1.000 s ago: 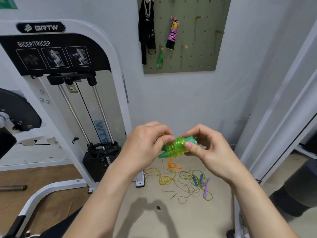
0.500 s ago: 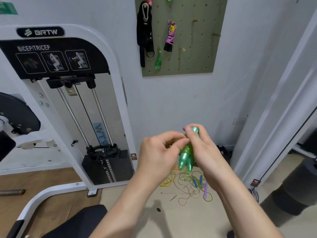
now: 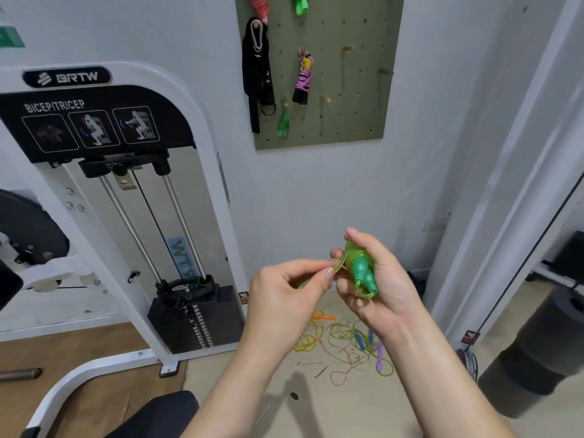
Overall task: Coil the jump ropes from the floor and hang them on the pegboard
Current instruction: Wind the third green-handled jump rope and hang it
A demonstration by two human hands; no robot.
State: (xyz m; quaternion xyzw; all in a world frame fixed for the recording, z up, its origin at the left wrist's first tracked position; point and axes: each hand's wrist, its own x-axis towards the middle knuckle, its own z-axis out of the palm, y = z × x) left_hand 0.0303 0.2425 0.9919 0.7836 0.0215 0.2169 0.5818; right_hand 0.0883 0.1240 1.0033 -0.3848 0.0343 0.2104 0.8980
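Observation:
My right hand [image 3: 384,286] grips a green jump rope bundle [image 3: 360,267], its handles pointing down and the cord wound round them. My left hand [image 3: 290,295] pinches the loose green cord end beside the bundle. On the floor below lies a tangle of jump ropes [image 3: 344,343] in yellow, green and tan, with orange, blue and purple handles. The green pegboard [image 3: 344,99] on the wall carries a pink-wrapped rope [image 3: 304,78], a small green rope [image 3: 283,120], a red bundle [image 3: 259,4] and a bright green one [image 3: 300,4] at the top edge.
A black strap [image 3: 257,74] hangs on the pegboard's left side. A white bicep/tricep machine [image 3: 104,197] with a weight stack [image 3: 196,317] stands at the left. Grey foam rollers [image 3: 543,349] lie at the right beside a white frame. A black seat [image 3: 155,415] is below.
The green bundle turned from lying sideways to handles pointing down in my right hand. My left hand moved off the bundle and now pinches the cord end. The view tilted down slightly.

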